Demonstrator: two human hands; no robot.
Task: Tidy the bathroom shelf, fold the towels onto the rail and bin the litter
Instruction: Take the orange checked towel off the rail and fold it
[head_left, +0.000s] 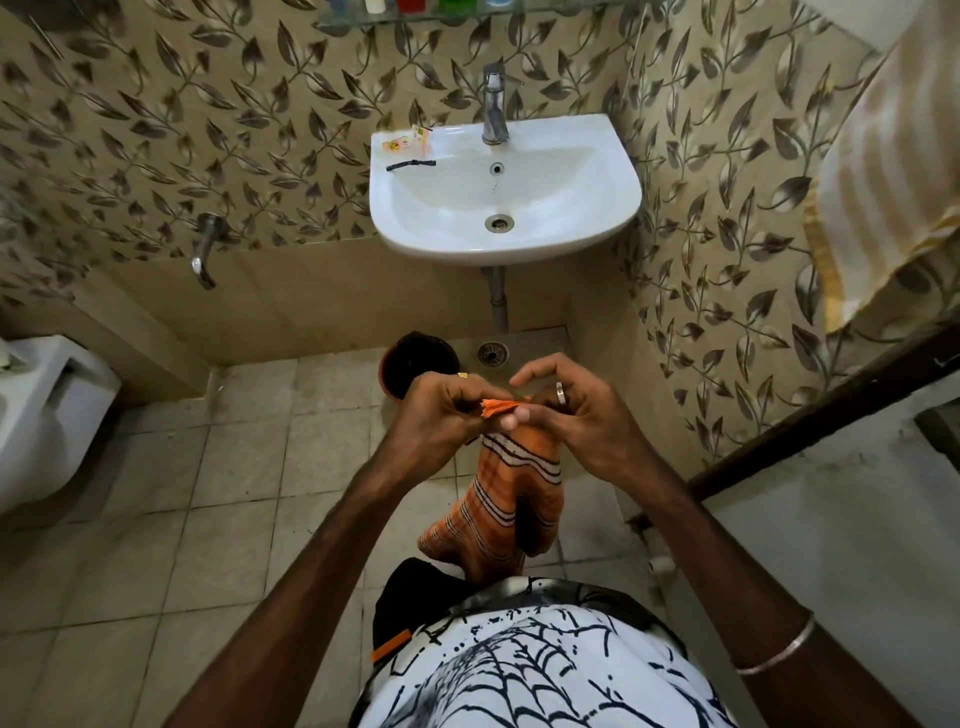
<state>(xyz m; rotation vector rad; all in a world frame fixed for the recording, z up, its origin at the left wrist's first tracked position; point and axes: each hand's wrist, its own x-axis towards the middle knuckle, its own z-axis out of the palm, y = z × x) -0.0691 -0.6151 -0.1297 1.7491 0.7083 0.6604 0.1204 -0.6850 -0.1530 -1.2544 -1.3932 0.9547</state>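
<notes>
An orange towel (506, 493) with black and white stripes hangs in front of me, gathered at its top edge. My left hand (441, 410) pinches that edge. My right hand (576, 421) holds the towel beside it, with the forefinger raised. A yellow and white striped towel (883, 171) hangs at the upper right. On the sink rim (618, 156) lie small wrappers (408, 140) and a black strip (410, 164). A dark round bin (410, 364) stands on the floor below the sink, just behind my left hand. The glass shelf (441, 15) with bottles runs along the top.
A tap (494, 104) stands at the back of the sink. A wall tap (205, 249) sticks out at the left, and a white toilet (47, 410) sits at the far left. A floor drain (492, 353) lies under the sink pipe. A dark door frame (810, 421) slants at right.
</notes>
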